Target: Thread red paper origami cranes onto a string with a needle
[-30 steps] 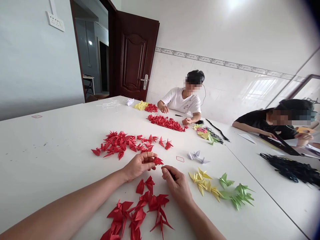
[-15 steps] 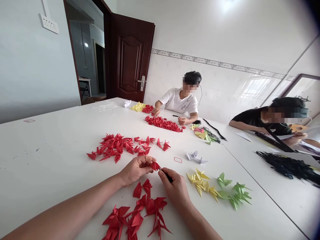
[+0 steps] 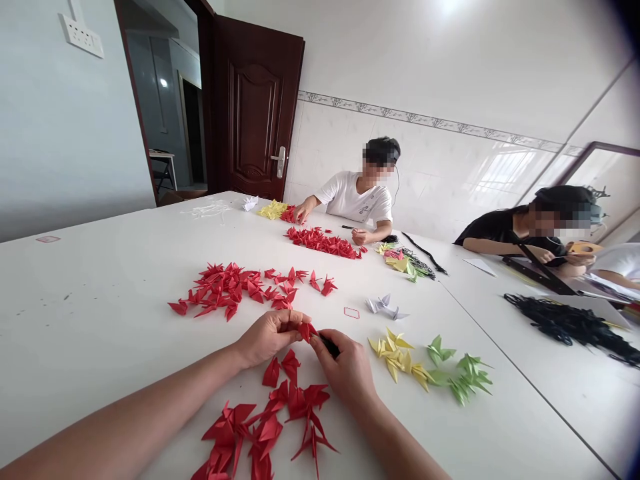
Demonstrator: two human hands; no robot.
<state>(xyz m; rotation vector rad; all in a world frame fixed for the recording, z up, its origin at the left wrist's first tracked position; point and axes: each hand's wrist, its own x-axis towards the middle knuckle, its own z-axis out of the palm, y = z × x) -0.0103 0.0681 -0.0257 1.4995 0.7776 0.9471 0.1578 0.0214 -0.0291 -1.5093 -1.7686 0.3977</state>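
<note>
One left hand (image 3: 270,338), one right hand (image 3: 345,369); one white-shirted seated co-worker (image 3: 353,199), one black-shirted seated co-worker (image 3: 505,237); one dark-red wooden door (image 3: 253,107); one white wall socket (image 3: 81,35); four clusters red origami cranes (image 3: 225,287).

- we've got yellow paper cranes (image 3: 395,357) and green paper cranes (image 3: 457,373) on the table
- pale lilac cranes (image 3: 384,307) nearby
- black cord heap (image 3: 565,327) right
- co-worker in white T-shirt (image 3: 353,199) opposite
- co-worker in black top (image 3: 500,237) right
- dark wooden door (image 3: 253,107) behind

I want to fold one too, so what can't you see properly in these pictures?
All in the head view:
The black object in the right hand: fingers hide most of it.
The red paper crane by the left hand: fingers cover part of it.
The lowest red paper cranes: the bottom edge cuts them off.
The orange item at far right: too small and blurry to name.
</note>
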